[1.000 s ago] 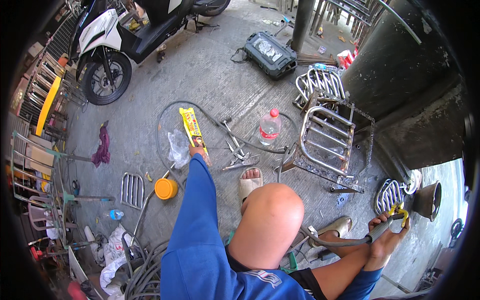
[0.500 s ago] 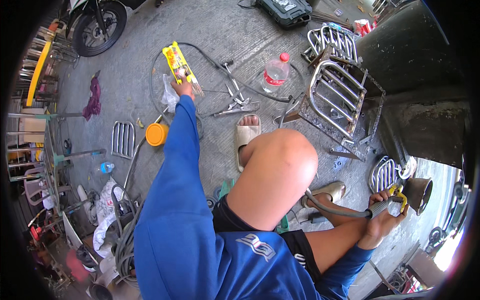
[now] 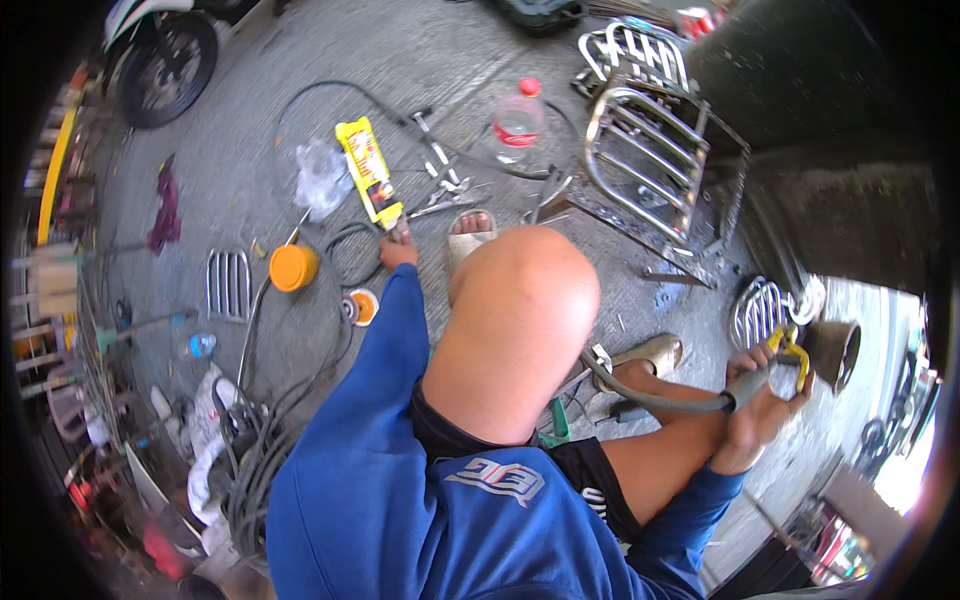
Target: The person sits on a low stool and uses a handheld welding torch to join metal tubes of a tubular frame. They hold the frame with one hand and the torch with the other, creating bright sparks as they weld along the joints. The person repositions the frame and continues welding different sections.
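My left hand [image 3: 399, 251] is closed at the lower end of a long yellow packet of welding rods [image 3: 366, 165], just left of my foot. The packet slants up and away from my fingers. On the right, my right hand [image 3: 757, 372] grips a welding electrode holder [image 3: 750, 388] with yellow jaws, its thick grey cable crossing in front of my shin. A dark metal cup-shaped piece [image 3: 832, 356] is close beside the jaws. Past my left hand lie a hammer [image 3: 428, 130], pliers [image 3: 445, 192] and a crumpled clear plastic bag [image 3: 320, 180].
A clear bottle with a red cap [image 3: 518, 128] stands near a bent-tube metal rack [image 3: 650, 165] on a rusty frame. An orange tub [image 3: 293, 268], a small tube grille [image 3: 229, 285] and coiled cables [image 3: 265, 480] are at left. Cable loops cross the concrete. A motorbike wheel [image 3: 168, 72] is at far left.
My left hand has drawn back toward my foot, bringing the yellow packet nearer. An orange-and-white disc now shows beside my left forearm. My right hand keeps hold of the electrode holder.
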Tool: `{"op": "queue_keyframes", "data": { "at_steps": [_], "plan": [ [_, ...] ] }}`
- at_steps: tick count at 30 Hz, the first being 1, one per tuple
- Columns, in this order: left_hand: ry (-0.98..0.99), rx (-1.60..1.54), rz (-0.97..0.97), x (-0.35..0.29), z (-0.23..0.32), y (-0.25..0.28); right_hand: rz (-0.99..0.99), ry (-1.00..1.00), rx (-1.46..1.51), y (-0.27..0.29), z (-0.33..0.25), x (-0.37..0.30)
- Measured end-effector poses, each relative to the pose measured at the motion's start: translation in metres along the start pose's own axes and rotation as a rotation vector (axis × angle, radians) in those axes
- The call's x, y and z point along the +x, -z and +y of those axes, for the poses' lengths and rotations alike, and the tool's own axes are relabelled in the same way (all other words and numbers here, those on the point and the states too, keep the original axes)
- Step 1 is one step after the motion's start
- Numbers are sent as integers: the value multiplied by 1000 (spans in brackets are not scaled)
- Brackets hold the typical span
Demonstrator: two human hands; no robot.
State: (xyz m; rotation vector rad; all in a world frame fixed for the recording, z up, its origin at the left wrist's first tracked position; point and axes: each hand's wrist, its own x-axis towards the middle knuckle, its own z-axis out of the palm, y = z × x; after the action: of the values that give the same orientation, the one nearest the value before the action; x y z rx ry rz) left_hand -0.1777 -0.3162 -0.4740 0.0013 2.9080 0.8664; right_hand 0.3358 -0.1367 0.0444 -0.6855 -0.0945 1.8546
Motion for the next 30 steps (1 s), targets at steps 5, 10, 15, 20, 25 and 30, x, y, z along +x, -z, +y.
{"op": "queue_keyframes", "data": {
  "at_steps": [5, 10, 15, 20, 25, 30],
  "plan": [
    [108, 64, -250, 31, -28, -21, 40, -17, -6, -1, -4, -9],
    [-69, 136, -283, 10, -71, 1, 85, 64, 26, 0, -9, -19],
    [-287, 422, -399, -28, -91, 70, 158, 120, 69, 4, -15, -25],
    [-619, 680, -442, -40, -70, 171, 218, 145, -127, 11, -19, -35],
    [-964, 605, -233, -37, 42, 259, 119, 121, -200, 18, -23, -40],
    [-1005, 160, -34, -58, 213, 317, 47, 106, -207, 18, -26, -44]
  ]
}}
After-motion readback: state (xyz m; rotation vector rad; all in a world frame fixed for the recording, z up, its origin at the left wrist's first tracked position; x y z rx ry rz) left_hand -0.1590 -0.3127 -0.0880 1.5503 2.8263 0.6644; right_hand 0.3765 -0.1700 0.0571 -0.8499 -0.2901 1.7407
